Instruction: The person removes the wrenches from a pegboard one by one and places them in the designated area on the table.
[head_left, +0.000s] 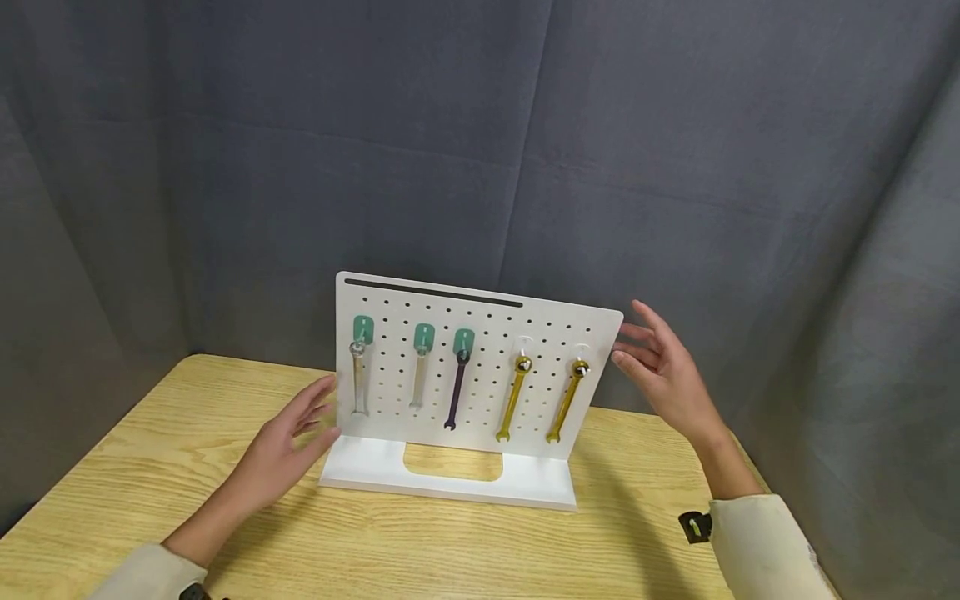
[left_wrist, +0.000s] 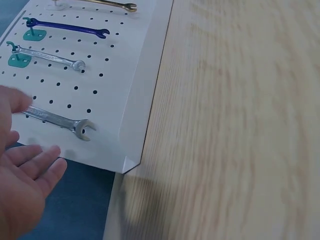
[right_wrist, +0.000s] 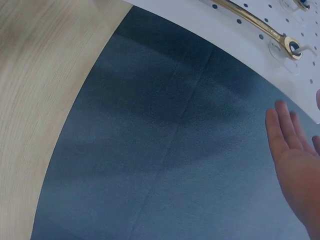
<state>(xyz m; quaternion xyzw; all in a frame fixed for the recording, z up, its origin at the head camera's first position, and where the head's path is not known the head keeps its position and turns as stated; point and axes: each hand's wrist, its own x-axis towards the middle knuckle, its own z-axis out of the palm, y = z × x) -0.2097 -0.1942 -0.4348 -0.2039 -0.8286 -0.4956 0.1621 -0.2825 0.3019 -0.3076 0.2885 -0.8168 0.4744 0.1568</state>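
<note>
A white pegboard stand stands upright on the table, its base flat on the wood. Two silver wrenches and a dark purple wrench hang from green hooks on its left and middle. On clear hooks at the right hang two gold wrenches. My left hand is at the board's lower left edge, fingers extended and slightly bent, holding nothing. Beside the upper right corner my right hand is spread, its fingertips close to the edge and partly behind it.
The light wooden table carries the stand near its back edge. A grey curtain hangs behind and at both sides. A black strap piece shows at the right sleeve.
</note>
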